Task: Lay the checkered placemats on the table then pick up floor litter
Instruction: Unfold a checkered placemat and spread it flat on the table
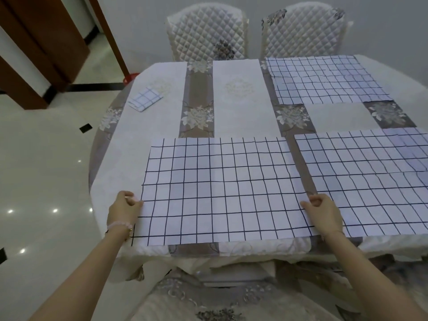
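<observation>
Near placemat [222, 191] lies flat on the table [243, 105] and fills the whole gap between the two hands.

Left hand [124, 208] is at the mat's left edge, fingers curled, thumb and fingertips pinching that edge. Pink bead bracelet [118, 225] on the left wrist.

Right hand [323, 213] is at the mat's right edge, fingers curled the same way, pinching that edge.

The mat's near edge runs close to the table rim, level with the wrists.

Mat: rectangular, pale white to faint lilac, thin dark grid lines, faint fold creases, lying smooth.

Second placemat [370, 179], same pattern, lies flat just to the outer side of the right hand. A narrow strip of tablecloth shows between the two mats. Cannot tell whether the hand touches it.

Third placemat [324, 79] lies well ahead of the right hand, at the far table edge.

Folded placemat [145, 99], a small square, lies well ahead of the left hand.
</observation>
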